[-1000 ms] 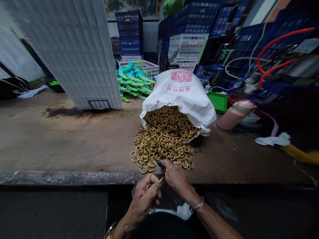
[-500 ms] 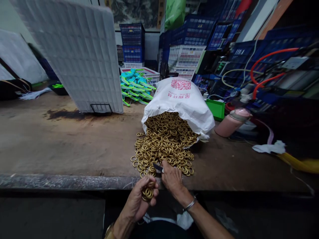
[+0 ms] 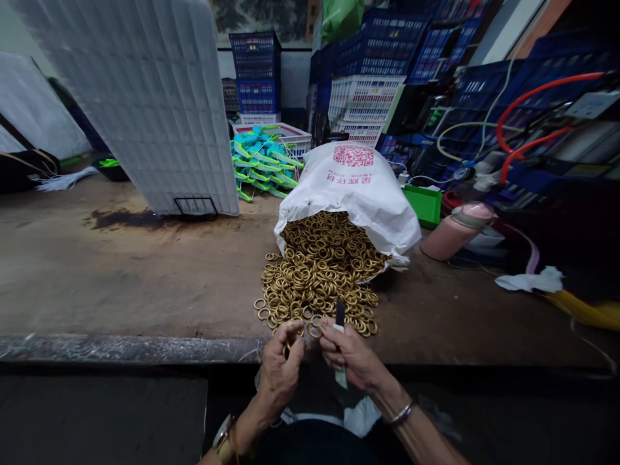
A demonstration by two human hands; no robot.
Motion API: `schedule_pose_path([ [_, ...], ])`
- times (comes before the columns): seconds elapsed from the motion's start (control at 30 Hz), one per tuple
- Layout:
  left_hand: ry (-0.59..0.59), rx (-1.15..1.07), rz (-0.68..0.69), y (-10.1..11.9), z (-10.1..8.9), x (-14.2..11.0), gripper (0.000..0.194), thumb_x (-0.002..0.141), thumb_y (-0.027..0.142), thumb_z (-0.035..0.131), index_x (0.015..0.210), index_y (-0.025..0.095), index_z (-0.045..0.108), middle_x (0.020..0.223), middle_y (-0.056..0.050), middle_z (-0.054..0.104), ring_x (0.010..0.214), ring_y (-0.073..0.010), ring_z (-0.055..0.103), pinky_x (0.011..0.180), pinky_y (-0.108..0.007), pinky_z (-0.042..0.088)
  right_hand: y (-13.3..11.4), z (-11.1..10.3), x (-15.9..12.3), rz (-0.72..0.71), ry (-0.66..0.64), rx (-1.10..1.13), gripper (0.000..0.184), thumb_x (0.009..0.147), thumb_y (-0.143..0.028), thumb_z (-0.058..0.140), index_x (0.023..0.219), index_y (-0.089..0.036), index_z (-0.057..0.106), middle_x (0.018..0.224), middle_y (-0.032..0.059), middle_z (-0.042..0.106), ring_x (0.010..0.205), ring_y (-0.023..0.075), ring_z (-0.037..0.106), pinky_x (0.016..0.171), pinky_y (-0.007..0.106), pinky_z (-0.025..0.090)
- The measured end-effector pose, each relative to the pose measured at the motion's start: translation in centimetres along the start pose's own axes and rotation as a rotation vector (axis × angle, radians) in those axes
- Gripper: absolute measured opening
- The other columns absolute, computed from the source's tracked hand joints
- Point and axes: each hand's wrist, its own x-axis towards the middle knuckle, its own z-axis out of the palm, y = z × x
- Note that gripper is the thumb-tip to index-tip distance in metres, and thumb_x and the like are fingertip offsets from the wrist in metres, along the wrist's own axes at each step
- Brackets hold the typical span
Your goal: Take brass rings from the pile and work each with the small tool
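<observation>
My left hand [image 3: 282, 361] curls around a few brass-coloured rings [image 3: 287, 349], mostly hidden by its fingers. My right hand [image 3: 351, 354] grips a knife with a dark blade [image 3: 340, 312] pointing up and a pale handle [image 3: 341, 376] showing below the fingers. By the right fingertips is another ring [image 3: 314, 330]; whether they pinch it I cannot tell. Both hands are at the table's front edge, a short gap between them. Just beyond lies a heap of the same rings [image 3: 310, 281], spilling from the mouth of a white woven sack [image 3: 358, 187].
On the wooden table [image 3: 145, 278] a white ribbed panel [image 3: 159, 110] stands at left. Behind the sack lie turquoise and lime-green pieces [image 3: 264, 161]. To the right are a pink bottle [image 3: 458, 231], a green tray [image 3: 423, 205] and red hoses [image 3: 533, 87]. Stacked crates [image 3: 365, 97] stand behind.
My right hand has drawn back from the heap, and the knife blade has swung from pointing left to upright. My left hand has risen and turned, so its rings are mostly hidden.
</observation>
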Motion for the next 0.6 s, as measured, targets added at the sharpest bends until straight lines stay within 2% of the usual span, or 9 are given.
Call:
schedule_pose_path([
  [0.07,0.006,0.064,0.143,0.1,0.0,0.1,0.023,0.068,0.026,0.064,0.089,0.019,0.064,0.084,-0.003,0.062,0.075,-0.0155,0.054,0.069,-0.023,0.041,-0.1,0.1,-0.4,0.064,-0.073,0.126,0.036,0.067,-0.042,0.063,0.075,-0.022,0.034,0.048,-0.0136,0.029,0.034,0.0006,0.012,0.036,0.017,0.01],
  [0.13,-0.038,0.102,0.189,0.3,-0.1,0.2,0.023,0.069,0.026,0.062,0.09,0.018,0.065,0.083,-0.004,0.062,0.075,-0.0166,0.054,0.068,-0.024,0.041,0.0,-0.1,-0.6,0.119,-0.123,0.214,0.037,0.066,-0.039,0.065,0.074,-0.022,0.033,0.047,-0.0142,0.028,0.033,0.0002,0.011,0.036,0.016,0.011],
  [0.23,-0.118,0.107,0.103,0.5,0.0,0.3,0.019,0.072,0.029,0.059,0.086,0.016,0.063,0.066,0.0,0.058,0.056,-0.0109,0.049,0.055,-0.021,0.039,0.4,-0.4,-0.5,0.175,-0.16,0.27,0.038,0.065,-0.038,0.066,0.072,-0.022,0.033,0.045,-0.0149,0.025,0.034,0.0004,0.009,0.036,0.016,0.012],
  [0.33,-0.128,0.063,-0.08,0.5,0.1,0.5,0.019,0.072,0.033,0.059,0.075,0.015,0.057,0.049,0.006,0.045,0.041,-0.0054,0.036,0.042,-0.017,0.029,1.0,-0.4,-0.3,0.177,-0.161,0.184,0.035,0.068,-0.041,0.062,0.071,-0.022,0.033,0.045,-0.0144,0.024,0.034,0.0012,0.01,0.035,0.016,0.012],
  [0.4,-0.107,0.012,-0.195,0.4,0.1,0.6,0.022,0.071,0.036,0.059,0.074,0.016,0.053,0.044,0.008,0.041,0.036,-0.0039,0.03,0.036,-0.015,0.022,1.2,-0.3,-0.2,0.099,-0.073,0.006,0.03,0.072,-0.043,0.056,0.069,-0.022,0.034,0.047,-0.0128,0.027,0.035,0.0022,0.013,0.036,0.016,0.013],
  [0.47,-0.079,-0.053,-0.262,0.3,0.1,0.6,0.025,0.069,0.038,0.06,0.079,0.017,0.05,0.044,0.009,0.041,0.035,-0.0035,0.029,0.035,-0.014,0.019,1.4,0.0,-0.2,-0.077,0.092,-0.26,0.024,0.075,-0.04,0.052,0.069,-0.02,0.038,0.052,-0.0096,0.034,0.039,0.0037,0.026,0.039,0.017,0.022],
  [0.53,-0.06,-0.121,-0.279,0.2,0.1,0.5,0.029,0.067,0.037,0.063,0.084,0.019,0.049,0.045,0.01,0.042,0.035,-0.0037,0.031,0.034,-0.013,0.019,1.6,0.3,-0.3,-0.286,0.223,-0.533,0.017,0.077,-0.034,0.049,0.073,-0.019,0.044,0.062,-0.0052,0.045,0.052,0.0067,0.04,0.049,0.018,0.033],
  [0.6,-0.064,-0.192,-0.294,0.3,0.3,0.5,0.029,0.066,0.036,0.064,0.084,0.019,0.048,0.046,0.01,0.042,0.036,-0.0038,0.033,0.034,-0.013,0.019,1.6,0.6,-0.5,-0.433,0.249,-0.74,0.012,0.079,-0.031,0.047,0.079,-0.019,0.047,0.072,-0.0021,0.051,0.064,0.0097,0.047,0.059,0.02,0.038],
])
